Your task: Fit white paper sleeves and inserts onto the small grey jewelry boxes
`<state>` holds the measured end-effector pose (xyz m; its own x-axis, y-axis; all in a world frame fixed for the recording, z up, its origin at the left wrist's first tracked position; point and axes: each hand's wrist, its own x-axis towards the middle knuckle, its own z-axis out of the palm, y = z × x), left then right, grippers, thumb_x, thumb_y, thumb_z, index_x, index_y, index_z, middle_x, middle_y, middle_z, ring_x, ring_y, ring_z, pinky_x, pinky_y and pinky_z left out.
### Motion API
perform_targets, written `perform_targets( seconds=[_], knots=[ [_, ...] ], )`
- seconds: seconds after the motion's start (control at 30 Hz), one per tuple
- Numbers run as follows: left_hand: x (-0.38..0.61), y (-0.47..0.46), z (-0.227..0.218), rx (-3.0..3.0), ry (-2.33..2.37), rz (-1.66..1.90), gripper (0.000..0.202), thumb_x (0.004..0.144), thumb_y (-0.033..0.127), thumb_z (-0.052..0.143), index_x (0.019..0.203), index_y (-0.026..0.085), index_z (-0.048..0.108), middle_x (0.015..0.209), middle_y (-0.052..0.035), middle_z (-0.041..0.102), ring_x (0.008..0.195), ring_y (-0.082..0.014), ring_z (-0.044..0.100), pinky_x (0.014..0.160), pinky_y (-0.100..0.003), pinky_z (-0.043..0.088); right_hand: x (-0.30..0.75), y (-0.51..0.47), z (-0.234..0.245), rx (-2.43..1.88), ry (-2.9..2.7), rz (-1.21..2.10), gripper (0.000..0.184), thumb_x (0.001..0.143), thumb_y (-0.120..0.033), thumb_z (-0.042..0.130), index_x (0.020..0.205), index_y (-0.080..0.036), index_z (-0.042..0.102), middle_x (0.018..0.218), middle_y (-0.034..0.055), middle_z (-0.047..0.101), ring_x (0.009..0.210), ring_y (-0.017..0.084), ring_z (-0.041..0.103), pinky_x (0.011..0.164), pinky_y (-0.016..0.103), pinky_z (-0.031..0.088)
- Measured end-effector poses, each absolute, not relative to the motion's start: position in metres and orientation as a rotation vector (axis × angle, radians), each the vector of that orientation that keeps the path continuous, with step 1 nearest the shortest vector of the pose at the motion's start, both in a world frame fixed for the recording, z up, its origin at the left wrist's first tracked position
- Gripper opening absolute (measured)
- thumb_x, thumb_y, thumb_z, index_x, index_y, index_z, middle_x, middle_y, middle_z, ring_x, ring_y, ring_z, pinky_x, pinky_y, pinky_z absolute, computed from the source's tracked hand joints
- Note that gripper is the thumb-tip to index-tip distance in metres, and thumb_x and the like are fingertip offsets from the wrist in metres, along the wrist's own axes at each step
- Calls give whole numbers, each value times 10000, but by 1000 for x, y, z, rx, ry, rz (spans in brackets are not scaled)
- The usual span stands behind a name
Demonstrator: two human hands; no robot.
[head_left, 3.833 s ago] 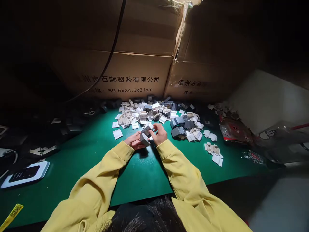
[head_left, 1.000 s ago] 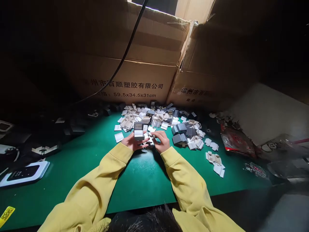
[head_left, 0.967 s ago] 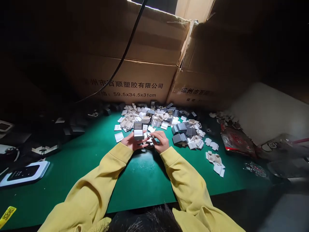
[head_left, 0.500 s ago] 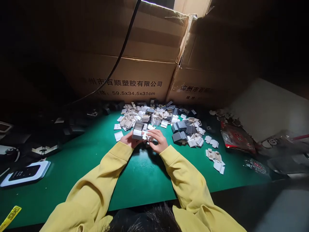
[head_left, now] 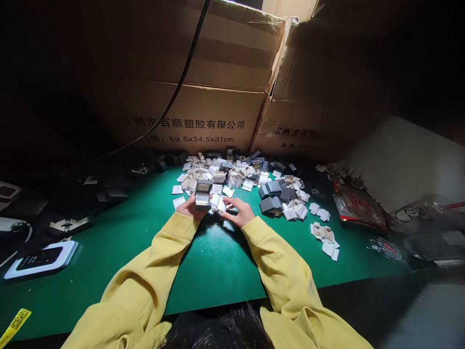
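My left hand (head_left: 189, 208) is wrapped round a small dark jewellery box (head_left: 202, 204) whose lid stands up, showing pale lining. Just to its right, my right hand (head_left: 238, 212) pinches a white folded card insert (head_left: 219, 203) between thumb and fingers. The insert is close beside the box; whether they touch I cannot tell. Beyond my hands lies a loose heap of similar white card inserts (head_left: 248, 185). Several dark boxes (head_left: 271, 204) sit to the right of them.
Large cardboard cartons (head_left: 196, 109) wall off the back of the green table (head_left: 210, 271). A black cable (head_left: 185, 77) hangs before them. A white device (head_left: 43, 259) lies at the left, a red plastic packet (head_left: 358, 206) at the right. More card pieces (head_left: 325, 237) lie at right.
The box has moved slightly left in my left hand and turned so its lined inside shows more. My right hand, with the insert, has drawn a little away from it.
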<state>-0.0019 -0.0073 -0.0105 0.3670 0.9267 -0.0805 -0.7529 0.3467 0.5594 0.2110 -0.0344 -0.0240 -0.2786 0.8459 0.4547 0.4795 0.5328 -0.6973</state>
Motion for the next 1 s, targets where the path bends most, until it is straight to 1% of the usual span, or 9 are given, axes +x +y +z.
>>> perform_targets(
  seconds=[0.1, 0.2, 0.3, 0.37, 0.5, 0.67, 0.73, 0.9, 1.0],
  knots=[
    [0, -10, -8, 504, 406, 1095, 273, 888, 214, 529, 1122, 107, 620, 963, -142, 717, 879, -262, 687, 775, -392, 547, 211, -35, -22, -1103, -1930, 463, 457, 737, -253, 721, 1186, -200, 664, 1005, 80, 715, 900, 202, 638, 789, 354, 591],
    [-1, -14, -5, 551, 421, 998, 322, 882, 227, 546, 1189, 138, 585, 1007, -131, 709, 951, -307, 671, 821, -481, 541, 211, -36, -18, -1165, -1902, 380, 435, 705, -224, 721, 1138, -196, 689, 931, 72, 718, 914, 219, 611, 801, 365, 576],
    [-1, -16, -3, 564, 454, 929, 325, 876, 242, 561, 1189, 157, 570, 1047, -124, 695, 1047, -362, 636, 886, -602, 498, 208, -38, -16, -1173, -1893, 445, 442, 709, -208, 693, 1150, -191, 680, 955, 70, 717, 819, 185, 612, 701, 310, 571],
    [-1, -17, -3, 572, 462, 911, 332, 872, 247, 567, 1190, 152, 563, 1054, -124, 685, 1057, -368, 630, 895, -623, 486, 205, -40, -15, -1161, -1870, 540, 454, 719, -204, 667, 1171, -167, 668, 1021, 89, 707, 764, 160, 613, 607, 265, 552],
    [-1, -18, -2, 589, 465, 905, 337, 887, 247, 549, 1213, 161, 551, 1062, -120, 677, 1020, -320, 643, 894, -571, 500, 200, -41, -18, -1146, -1787, 673, 470, 724, -207, 637, 1191, -161, 665, 1098, 110, 680, 779, 149, 623, 571, 235, 547],
    [-1, -18, -1, 599, 442, 920, 329, 880, 261, 565, 1199, 179, 573, 1066, -107, 677, 985, -299, 657, 878, -505, 515, 200, -38, -22, -1101, -1700, 841, 537, 714, -369, 728, 1220, -202, 661, 1125, 107, 658, 734, 139, 612, 625, 281, 587],
    [-1, -18, -2, 604, 446, 920, 352, 867, 265, 591, 1208, 180, 570, 1077, -107, 678, 971, -293, 664, 852, -482, 527, 200, -38, -22, -1125, -1662, 858, 541, 696, -390, 757, 1200, -213, 673, 1119, 99, 663, 694, 124, 598, 635, 282, 590],
    [5, -19, -6, 655, 420, 921, 418, 821, 257, 662, 1212, 150, 561, 1041, -123, 691, 947, -286, 677, 820, -431, 532, 198, -38, -20, -1252, -1716, 753, 419, 666, -255, 720, 1072, -156, 703, 991, 79, 679, 661, 121, 603, 627, 268, 573],
    [9, -18, -11, 659, 451, 945, 416, 836, 304, 660, 1217, 164, 567, 1025, -118, 691, 950, -289, 673, 821, -446, 534, 200, -38, -18, -1347, -1772, 653, 386, 639, -208, 683, 1018, -135, 695, 915, 67, 670, 668, 140, 600, 634, 282, 562]
  ],
)
